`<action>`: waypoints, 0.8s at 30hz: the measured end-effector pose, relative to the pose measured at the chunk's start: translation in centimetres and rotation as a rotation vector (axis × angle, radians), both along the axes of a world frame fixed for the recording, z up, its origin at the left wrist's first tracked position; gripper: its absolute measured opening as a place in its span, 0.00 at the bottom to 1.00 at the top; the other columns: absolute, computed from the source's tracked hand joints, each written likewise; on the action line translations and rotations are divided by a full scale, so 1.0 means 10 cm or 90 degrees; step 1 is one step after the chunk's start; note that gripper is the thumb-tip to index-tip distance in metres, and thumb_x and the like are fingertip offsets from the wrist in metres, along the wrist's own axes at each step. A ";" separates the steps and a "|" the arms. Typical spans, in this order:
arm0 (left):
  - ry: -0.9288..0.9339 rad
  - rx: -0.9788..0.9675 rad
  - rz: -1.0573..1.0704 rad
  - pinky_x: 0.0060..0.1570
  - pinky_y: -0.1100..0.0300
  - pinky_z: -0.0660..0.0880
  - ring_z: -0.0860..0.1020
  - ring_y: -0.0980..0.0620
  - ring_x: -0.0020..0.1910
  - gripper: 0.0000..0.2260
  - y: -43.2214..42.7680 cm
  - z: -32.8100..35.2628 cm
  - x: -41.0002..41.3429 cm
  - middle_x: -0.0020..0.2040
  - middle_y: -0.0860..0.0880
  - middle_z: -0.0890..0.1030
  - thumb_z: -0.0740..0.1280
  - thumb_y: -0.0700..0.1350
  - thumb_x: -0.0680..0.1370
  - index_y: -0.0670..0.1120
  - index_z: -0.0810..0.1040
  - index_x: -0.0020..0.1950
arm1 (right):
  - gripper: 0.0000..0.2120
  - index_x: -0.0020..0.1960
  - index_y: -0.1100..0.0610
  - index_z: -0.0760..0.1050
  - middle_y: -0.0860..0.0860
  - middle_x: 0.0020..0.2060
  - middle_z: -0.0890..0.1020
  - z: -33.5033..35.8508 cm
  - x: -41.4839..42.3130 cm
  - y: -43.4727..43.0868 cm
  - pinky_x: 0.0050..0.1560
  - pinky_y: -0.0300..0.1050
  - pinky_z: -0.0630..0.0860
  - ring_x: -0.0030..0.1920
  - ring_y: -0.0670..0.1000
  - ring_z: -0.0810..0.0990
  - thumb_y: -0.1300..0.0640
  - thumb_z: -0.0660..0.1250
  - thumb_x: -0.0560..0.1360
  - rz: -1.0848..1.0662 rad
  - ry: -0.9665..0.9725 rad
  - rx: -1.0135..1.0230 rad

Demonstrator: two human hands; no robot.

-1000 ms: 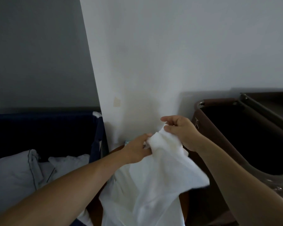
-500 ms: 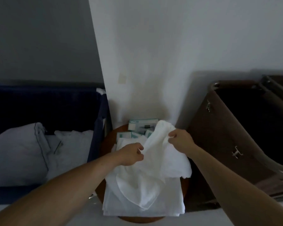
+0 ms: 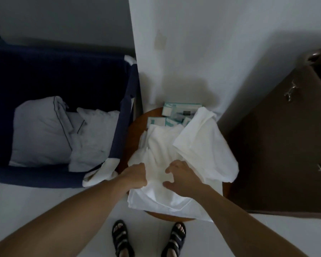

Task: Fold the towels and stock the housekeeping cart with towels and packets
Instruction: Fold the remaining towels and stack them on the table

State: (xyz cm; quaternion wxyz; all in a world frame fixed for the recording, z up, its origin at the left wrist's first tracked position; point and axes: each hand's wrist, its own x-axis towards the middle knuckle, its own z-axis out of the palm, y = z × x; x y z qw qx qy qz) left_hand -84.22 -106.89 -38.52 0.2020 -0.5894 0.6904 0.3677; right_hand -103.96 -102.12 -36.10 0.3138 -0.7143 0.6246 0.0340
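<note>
Far left: the navy bin holds two pale pillows lying against each other. A white cloth hangs over its near right corner.

Just beside the bin stands the round table. It carries the towels in a loose, rumpled heap that covers most of the top and overhangs the near edge.

My left hand is at the near left of the heap, fingers curled under and bunching a fold of towel in the fist.

Handling assessment: the cloth is thin, soft and light. It will sag and crease where unsupported, and it has no stiffness to keep a fold. It is neither fragile nor slippery. The best hold is a pinch at two corners or along one hem, so the towel hangs flat before folding. Gripping mid-cloth only gathers wrinkles.

At the back of the table, against the wall, lie the packets, teal and white. They are partly covered by a raised flap of towel, so their number cannot be told.

My right hand lies on the heap near the left hand. Its fingers are arched and the thumb is spread apart from them. I cannot tell whether it pinches cloth or only presses on it.

Far right: a brown case with metal latches. Its contents are not visible.
</note>
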 end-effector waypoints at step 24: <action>0.596 -0.146 0.060 0.36 0.59 0.71 0.75 0.53 0.35 0.12 -0.68 2.80 -0.30 0.36 0.50 0.74 0.69 0.48 0.79 0.47 0.70 0.39 | 0.10 0.43 0.59 0.79 0.52 0.36 0.79 2.18 -0.68 -0.39 0.40 0.48 0.76 0.38 0.50 0.78 0.53 0.74 0.74 -0.234 -0.296 -0.244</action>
